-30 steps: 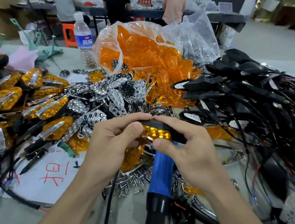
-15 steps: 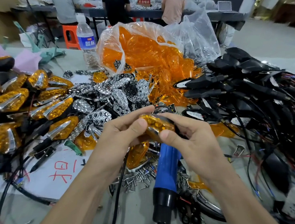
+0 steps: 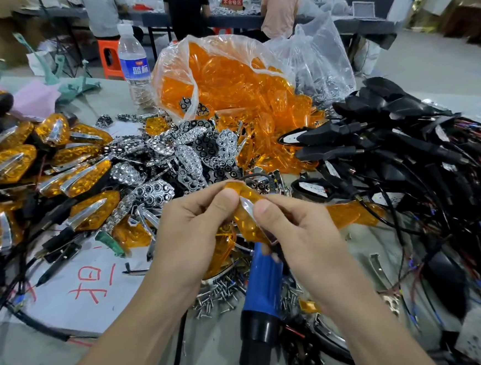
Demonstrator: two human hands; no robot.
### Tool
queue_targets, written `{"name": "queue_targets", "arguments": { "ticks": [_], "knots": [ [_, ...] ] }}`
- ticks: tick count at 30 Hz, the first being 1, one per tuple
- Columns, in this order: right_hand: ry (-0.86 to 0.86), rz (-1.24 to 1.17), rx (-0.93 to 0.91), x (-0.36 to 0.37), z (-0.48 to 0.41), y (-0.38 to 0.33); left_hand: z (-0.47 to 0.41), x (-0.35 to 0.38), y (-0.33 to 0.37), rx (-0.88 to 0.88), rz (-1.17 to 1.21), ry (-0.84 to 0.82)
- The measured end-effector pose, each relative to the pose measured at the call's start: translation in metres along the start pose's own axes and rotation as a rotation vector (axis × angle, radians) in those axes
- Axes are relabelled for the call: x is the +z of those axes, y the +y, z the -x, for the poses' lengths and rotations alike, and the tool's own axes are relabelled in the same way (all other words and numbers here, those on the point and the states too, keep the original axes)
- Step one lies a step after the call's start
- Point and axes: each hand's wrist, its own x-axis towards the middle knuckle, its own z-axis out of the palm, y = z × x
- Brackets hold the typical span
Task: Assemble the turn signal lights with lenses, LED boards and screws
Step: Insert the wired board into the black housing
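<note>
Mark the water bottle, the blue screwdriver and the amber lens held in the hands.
water bottle [image 3: 135,71]: head view, on its blue label.
blue screwdriver [image 3: 263,281]: head view, on its blue grip.
amber lens [image 3: 247,194]: head view, on its upper amber face.

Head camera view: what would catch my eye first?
The clear bag spilling orange lenses at centre back dominates. In front of it, the left hand and right hand pinch one orange turn signal light between them. Black wired housings pile up on the right, finished lights on the left.
</note>
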Motion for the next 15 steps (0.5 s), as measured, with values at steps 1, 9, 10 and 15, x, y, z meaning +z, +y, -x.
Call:
{"name": "queue_targets", "arguments": {
  "ticks": [1,9,10,15],
  "knots": [
    [-0.016,0.074,-0.006,0.0007,0.0005,0.0002,-0.0003,0.0001,0.0002,-0.014,-0.007,0.057],
    [-0.094,0.035,-0.011,-0.0057,0.0027,-0.0024,0.0011,-0.007,-0.0033,-0.068,0.066,-0.076],
    [-0.087,0.054,-0.02,-0.0043,0.0028,-0.002,0.0003,-0.0073,-0.0022,-0.086,0.095,-0.069],
    [-0.032,0.243,0.004,0.0028,0.002,-0.0055,-0.0024,-0.0087,-0.0005,-0.057,0.174,0.086]
  ]
}}
